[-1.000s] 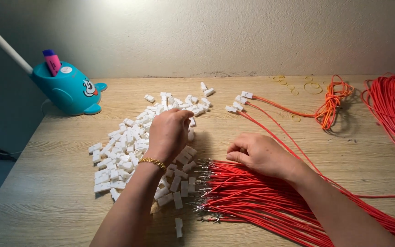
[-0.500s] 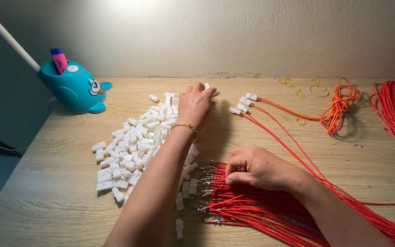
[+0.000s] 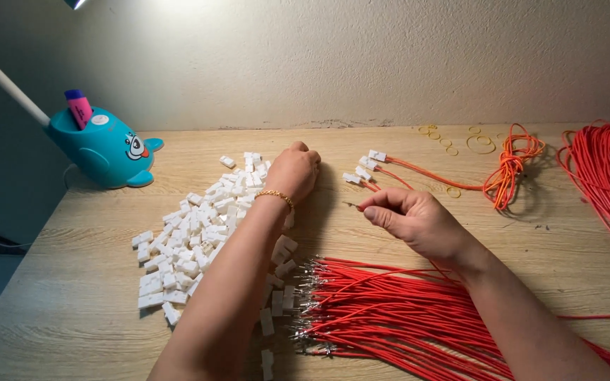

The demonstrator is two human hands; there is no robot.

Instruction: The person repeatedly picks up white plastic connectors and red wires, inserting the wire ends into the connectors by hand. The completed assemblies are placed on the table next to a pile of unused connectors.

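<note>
A head-worn camera looks down at a pale wooden tabletop (image 3: 72,296) where two bare hands work. The left hand (image 3: 292,171), wearing a thin gold bracelet (image 3: 274,195), reaches forward to about 12 o'clock and rests curled into a loose fist on the far edge of a heap of small white plastic connector housings (image 3: 192,240); whether it grips one cannot be told. The heap spreads from the centre toward 8 o'clock. The right hand (image 3: 414,220), near the centre and slightly toward 3 o'clock, pinches a single thin red wire (image 3: 359,207) between thumb and forefinger, its metal tip poking out to the left. Below it, from 6 o'clock toward 4 o'clock, lies a thick fan of cut red wires with metal terminals (image 3: 390,310), their tips pointing left. At 1 o'clock lie a few finished wires fitted with white connectors (image 3: 368,166), leading to a coiled orange-red bundle (image 3: 510,166). Beyond that, several loose yellow rubber bands (image 3: 480,143) (small rings) lie near the wall. At 3 o'clock runs a large hank of red wire (image 3: 605,176). At 10 o'clock stands a teal whale-shaped pen holder (image 3: 104,149) holding a pink marker (image 3: 79,108).
</note>
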